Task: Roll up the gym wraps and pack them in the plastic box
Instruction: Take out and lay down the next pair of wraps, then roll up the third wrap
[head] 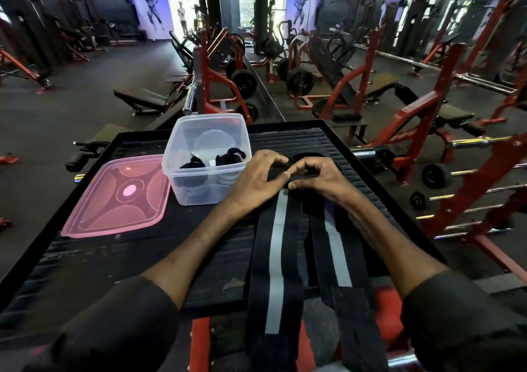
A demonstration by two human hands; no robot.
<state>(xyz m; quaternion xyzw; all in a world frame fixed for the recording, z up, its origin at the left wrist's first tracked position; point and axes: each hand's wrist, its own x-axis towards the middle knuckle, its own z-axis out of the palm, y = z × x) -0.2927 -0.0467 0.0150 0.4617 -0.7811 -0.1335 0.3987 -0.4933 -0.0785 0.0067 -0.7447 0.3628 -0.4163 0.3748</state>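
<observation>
Black ribbed platform with a raised rim, gym floor beyond.

Two long black wraps, each with a grey centre stripe, lie side by side lengthwise right of the platform's middle. Both tails hang over the near edge. The held wrap is the one nearer the middle; the second wrap lies just beside it toward the right edge.

Pink translucent lid lies flat near the left edge. Clear plastic box stands open just beside the lid, toward the far edge. Inside it are two rolled black wraps, side by side on the bottom.

Left hand and right hand meet at the far end of the held wrap, next to the box. Fingers of both hands are curled, thumbs and fingertips pinching the black end of the wrap between them. How much is already rolled there cannot be made out; black on black.
</observation>
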